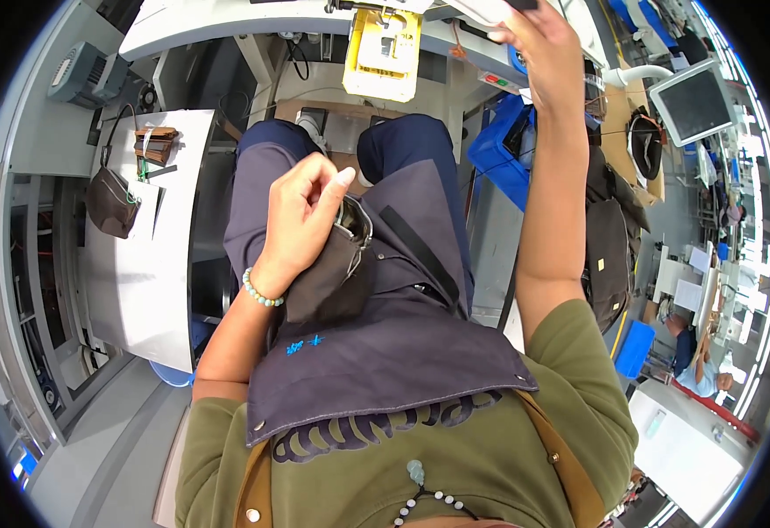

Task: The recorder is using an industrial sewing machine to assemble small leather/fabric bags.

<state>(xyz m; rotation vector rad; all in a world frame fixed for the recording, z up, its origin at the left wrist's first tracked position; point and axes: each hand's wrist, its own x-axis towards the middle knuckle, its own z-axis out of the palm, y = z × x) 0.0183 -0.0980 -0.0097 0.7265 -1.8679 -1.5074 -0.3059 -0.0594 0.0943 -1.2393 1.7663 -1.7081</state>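
Observation:
My left hand [304,208] is closed over my lap, gripping the edge of a dark brown fabric pouch [336,282]. The pouch's mouth gapes a little beside my thumb, and its body hangs down against my apron. My right hand [539,44] is stretched far forward to the top right, by the white machine body [481,9] above the bench. Its fingers curl round something dark at the picture's upper edge, too cut off to name. A yellow tray [383,84] with small parts is fixed at the bench edge before my knees.
At left a white side table [138,282] carries another dark pouch [111,202] and a stack of brown strips [156,145]. A blue crate [503,154] stands right of my knees, with dark bags [609,260] beyond my right arm. Farther right are a monitor [691,101] and another person [701,365].

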